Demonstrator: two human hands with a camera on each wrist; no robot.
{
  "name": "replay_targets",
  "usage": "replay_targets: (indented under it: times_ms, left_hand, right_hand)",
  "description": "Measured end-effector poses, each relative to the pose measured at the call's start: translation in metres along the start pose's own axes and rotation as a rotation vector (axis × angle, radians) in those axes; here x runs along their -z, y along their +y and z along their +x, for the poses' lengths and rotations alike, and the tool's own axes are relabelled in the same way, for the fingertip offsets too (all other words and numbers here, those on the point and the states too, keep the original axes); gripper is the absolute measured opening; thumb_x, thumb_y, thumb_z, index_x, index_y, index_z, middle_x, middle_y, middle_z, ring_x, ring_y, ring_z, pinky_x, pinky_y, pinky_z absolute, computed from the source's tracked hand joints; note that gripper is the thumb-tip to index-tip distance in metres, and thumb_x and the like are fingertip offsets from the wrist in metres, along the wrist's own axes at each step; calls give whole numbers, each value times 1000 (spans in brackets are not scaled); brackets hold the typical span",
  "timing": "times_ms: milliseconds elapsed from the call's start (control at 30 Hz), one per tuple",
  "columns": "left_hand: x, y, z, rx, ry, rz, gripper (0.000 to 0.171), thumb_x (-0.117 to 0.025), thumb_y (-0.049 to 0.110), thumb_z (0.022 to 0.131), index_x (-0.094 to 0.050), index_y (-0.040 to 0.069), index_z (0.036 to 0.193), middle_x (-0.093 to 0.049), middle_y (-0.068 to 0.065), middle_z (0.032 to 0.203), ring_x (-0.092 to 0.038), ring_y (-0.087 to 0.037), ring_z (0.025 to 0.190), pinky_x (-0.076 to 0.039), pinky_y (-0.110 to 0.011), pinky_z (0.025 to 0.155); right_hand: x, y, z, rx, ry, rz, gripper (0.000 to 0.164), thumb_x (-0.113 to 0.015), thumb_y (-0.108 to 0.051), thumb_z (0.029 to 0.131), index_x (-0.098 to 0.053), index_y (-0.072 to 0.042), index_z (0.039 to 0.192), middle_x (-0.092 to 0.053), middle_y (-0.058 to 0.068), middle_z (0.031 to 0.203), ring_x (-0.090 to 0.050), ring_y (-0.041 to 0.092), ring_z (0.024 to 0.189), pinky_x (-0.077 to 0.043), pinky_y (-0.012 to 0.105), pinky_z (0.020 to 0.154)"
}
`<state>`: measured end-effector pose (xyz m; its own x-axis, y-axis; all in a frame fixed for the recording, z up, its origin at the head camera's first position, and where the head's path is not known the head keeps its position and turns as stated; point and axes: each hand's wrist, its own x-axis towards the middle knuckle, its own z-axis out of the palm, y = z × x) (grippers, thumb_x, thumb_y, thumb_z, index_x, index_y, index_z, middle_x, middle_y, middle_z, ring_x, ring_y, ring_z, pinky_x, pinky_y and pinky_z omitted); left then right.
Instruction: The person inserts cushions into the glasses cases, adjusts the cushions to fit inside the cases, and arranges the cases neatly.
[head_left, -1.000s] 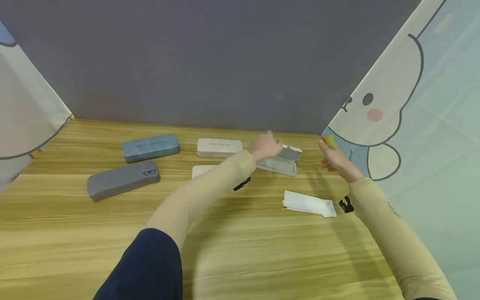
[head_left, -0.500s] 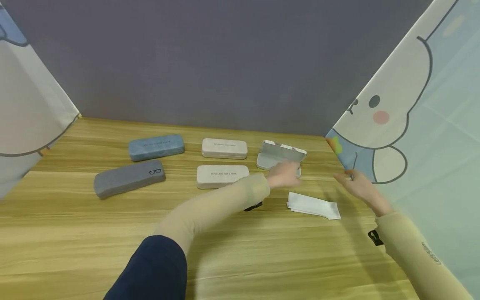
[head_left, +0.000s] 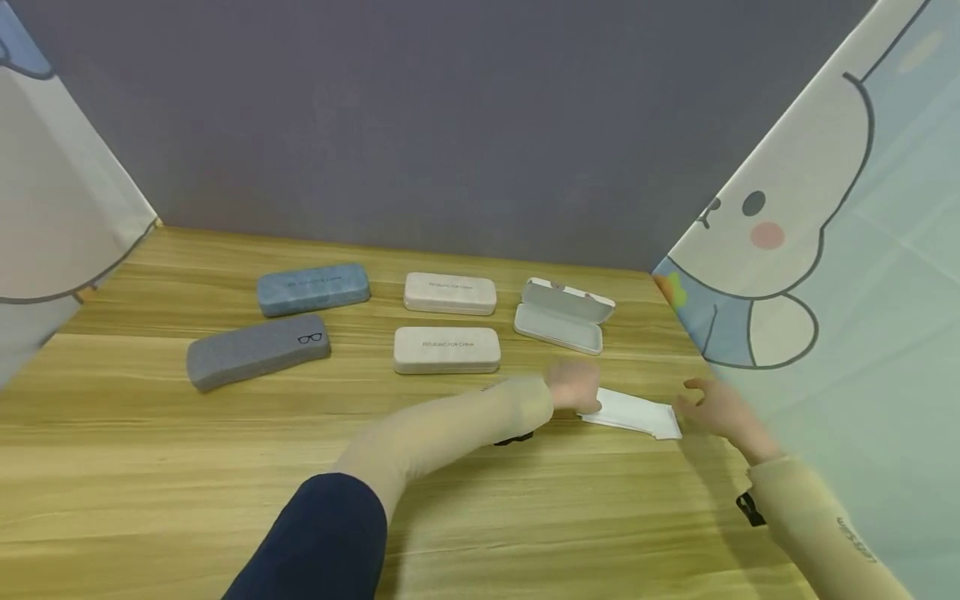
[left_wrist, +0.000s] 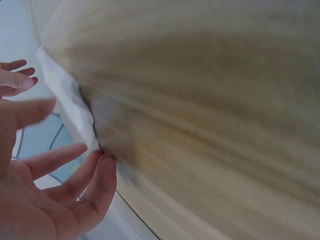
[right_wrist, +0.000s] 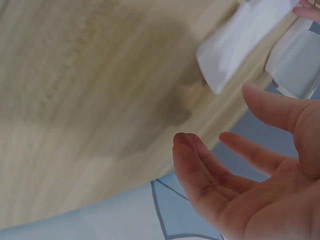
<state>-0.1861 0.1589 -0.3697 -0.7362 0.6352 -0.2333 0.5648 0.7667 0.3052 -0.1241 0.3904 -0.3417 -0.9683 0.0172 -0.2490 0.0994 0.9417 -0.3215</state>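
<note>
A folded white cloth (head_left: pixel 636 412) lies flat on the wooden table. My left hand (head_left: pixel 573 387) is at its left end; in the left wrist view its fingertips (left_wrist: pixel 106 167) reach the cloth edge at the tabletop, with the thumb held apart. Just beyond the cloth's right end is my right hand (head_left: pixel 722 410), holding nothing. The right wrist view shows that hand's fingers loosely bent, thumb spread, a gap away from the cloth (right_wrist: pixel 232 47). Behind the cloth stands a white glasses case (head_left: pixel 558 327), its lid raised and pale grey lining showing.
Two closed white glasses cases, a rear one (head_left: pixel 450 294) and a front one (head_left: pixel 447 350), sit mid-table. Further left are a blue case (head_left: pixel 313 290) and a grey case (head_left: pixel 258 352) with a glasses print. A dark panel (head_left: pixel 405 125) bounds the back, a cartoon-printed sheet (head_left: pixel 885 333) the right.
My left hand has come from the raised-lid case towards me, down to the cloth. My right hand has drawn nearer and lowered to beside the cloth's right end.
</note>
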Motion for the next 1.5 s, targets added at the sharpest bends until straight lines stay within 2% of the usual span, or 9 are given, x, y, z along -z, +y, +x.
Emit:
replay_targets:
  times_ms: [100, 200, 300, 433, 533, 733, 967, 1267, 1500]
  left_hand:
    - [-3, 5, -3, 22, 14, 24, 27, -58, 25, 94, -55, 16, 68, -48, 4, 74, -42, -10, 63, -41, -22, 55]
    - [-5, 9, -5, 38, 36, 48, 9, -58, 19, 94, -66, 15, 92, -57, 1, 95, -48, -12, 78, -46, -25, 65]
    - [-8, 11, -4, 44, 46, 94, 17, -55, 19, 96, -68, 16, 106, -59, -1, 108, -51, -13, 87, -47, -26, 69]
    - [-13, 11, 1, 31, 69, 160, 22, -51, 22, 98, -68, 17, 110, -59, -1, 108, -50, -12, 85, -46, -24, 63]
    - [-15, 10, 5, 32, 91, 147, 20, -50, 21, 98, -69, 16, 103, -59, -1, 98, -50, -11, 79, -44, -24, 58]
    - [-10, 6, 12, 50, 91, -39, 27, -52, 13, 96, -56, 14, 69, -47, 2, 72, -43, -12, 68, -38, -22, 53]
    - [-7, 7, 11, 54, 73, -99, 35, -51, 8, 96, -43, 15, 62, -40, 2, 65, -40, -12, 65, -37, -22, 51]
    - [-6, 3, 8, 13, 33, -191, 36, -54, 0, 91, -37, 16, 63, -32, 5, 58, -25, -5, 44, -26, -16, 39]
    - [9, -9, 5, -25, 44, -287, 46, -54, -4, 86, -28, 15, 54, -24, 5, 49, -17, -5, 43, -17, -16, 40]
  right_hand:
    - [-10, 3, 0, 27, 4, 40, 56, -58, -14, 91, -42, 26, 125, -46, -3, 49, -41, 9, 47, -38, 25, 46]
    - [-18, 6, 0, 40, 3, 54, 53, -62, -12, 87, -47, 24, 123, -33, -9, 46, -33, 7, 43, -34, 23, 44]
    - [-21, 8, 0, 31, -16, 34, 52, -63, -12, 87, -48, 21, 123, -41, -5, 49, -39, 9, 47, -37, 25, 47]
    - [-19, 7, 0, 24, -21, -15, 47, -64, -13, 87, -53, 18, 120, -65, 18, 71, -53, 15, 59, -44, 30, 53]
    - [-17, 6, 1, 29, -1, -31, 42, -65, -14, 87, -59, 16, 115, -68, 31, 96, -65, 26, 71, -50, 34, 58]
    - [-16, 6, 1, 35, 31, -14, 33, -67, -12, 84, -63, 15, 104, -67, 32, 97, -66, 42, 85, -54, 42, 65]
    - [-19, 7, 4, 48, 47, -20, 21, -67, -9, 82, -66, 11, 86, -66, 22, 81, -55, 21, 70, -44, 31, 59]
    - [-20, 7, 0, 16, 44, 16, 28, -63, -9, 85, -61, 18, 93, -64, 29, 88, -60, 30, 78, -46, 31, 61]
    - [-8, -4, -4, 45, 62, 70, 23, -60, -7, 88, -61, 17, 89, -63, 26, 83, -55, 20, 71, -44, 29, 59]
